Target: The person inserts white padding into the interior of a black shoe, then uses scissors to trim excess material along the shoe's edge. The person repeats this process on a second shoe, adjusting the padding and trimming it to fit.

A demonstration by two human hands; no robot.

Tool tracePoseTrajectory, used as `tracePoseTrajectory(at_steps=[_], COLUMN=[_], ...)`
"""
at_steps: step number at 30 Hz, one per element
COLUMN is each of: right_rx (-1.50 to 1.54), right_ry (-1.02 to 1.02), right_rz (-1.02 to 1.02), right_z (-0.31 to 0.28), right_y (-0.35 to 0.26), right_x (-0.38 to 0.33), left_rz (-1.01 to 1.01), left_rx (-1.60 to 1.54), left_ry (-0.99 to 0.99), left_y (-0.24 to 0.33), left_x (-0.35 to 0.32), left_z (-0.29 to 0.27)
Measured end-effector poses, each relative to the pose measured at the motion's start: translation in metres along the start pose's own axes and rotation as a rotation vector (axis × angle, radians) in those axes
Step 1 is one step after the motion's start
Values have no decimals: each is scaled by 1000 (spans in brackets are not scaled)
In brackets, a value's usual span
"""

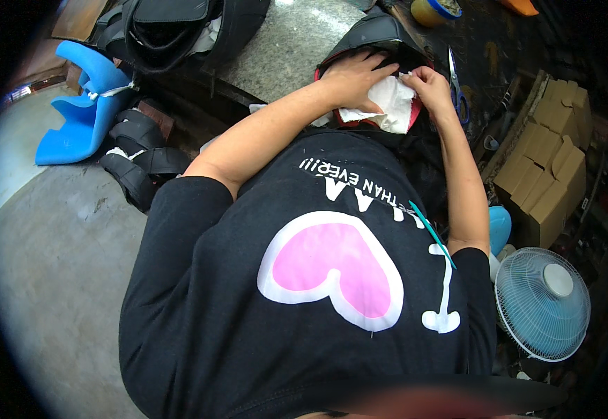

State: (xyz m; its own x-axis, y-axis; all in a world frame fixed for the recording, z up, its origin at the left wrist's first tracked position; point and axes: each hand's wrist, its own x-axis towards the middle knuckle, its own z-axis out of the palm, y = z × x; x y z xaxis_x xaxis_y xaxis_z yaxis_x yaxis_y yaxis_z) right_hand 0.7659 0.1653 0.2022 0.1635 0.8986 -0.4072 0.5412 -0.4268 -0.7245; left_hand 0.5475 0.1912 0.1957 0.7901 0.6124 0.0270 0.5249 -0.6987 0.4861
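A black item with red edging (pixel 377 31), shaped like a bag or cap, lies at the table's near edge with its opening toward me. My left hand (pixel 354 82) rests in that opening, fingers spread, some fingertips against the dark inside and the thumb on a crumpled white sheet (pixel 392 98). I cannot tell whether the sheet is paper or cloth. At its upper right corner my right hand (pixel 429 89) pinches the sheet between thumb and fingers. Scissors with blue handles (pixel 462 105) lie just right of my right hand.
Black bags (pixel 171 35) sit at the upper left, beside a speckled stone slab (pixel 272 52). Farther left are a blue plastic chair (pixel 84 126) and black strap-like pieces (pixel 140 153). Rightward stand cardboard boxes (pixel 545 164) and a fan (pixel 545 300). A yellow tub (pixel 435 12) is at the back.
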Motion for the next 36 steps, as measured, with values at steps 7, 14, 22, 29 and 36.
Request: tracePoseTrajectory(at_steps=[7, 14, 22, 29, 36], right_rx=[-43, 161, 436, -300, -622], right_ry=[-67, -290, 103, 1, 122], right_rz=[-2, 7, 60, -198, -205], right_z=[2, -8, -109, -27, -12], right_y=[10, 13, -1, -47, -32], right_x=[14, 11, -19, -53, -40], left_rz=[7, 3, 67, 75, -155], left_rx=[-84, -113, 176, 119, -161], left_ry=[-7, -37, 34, 201, 286], left_y=[-3, -3, -2, 8, -35], left_x=[0, -1, -1, 1, -49], left_z=[5, 2, -9, -12, -28])
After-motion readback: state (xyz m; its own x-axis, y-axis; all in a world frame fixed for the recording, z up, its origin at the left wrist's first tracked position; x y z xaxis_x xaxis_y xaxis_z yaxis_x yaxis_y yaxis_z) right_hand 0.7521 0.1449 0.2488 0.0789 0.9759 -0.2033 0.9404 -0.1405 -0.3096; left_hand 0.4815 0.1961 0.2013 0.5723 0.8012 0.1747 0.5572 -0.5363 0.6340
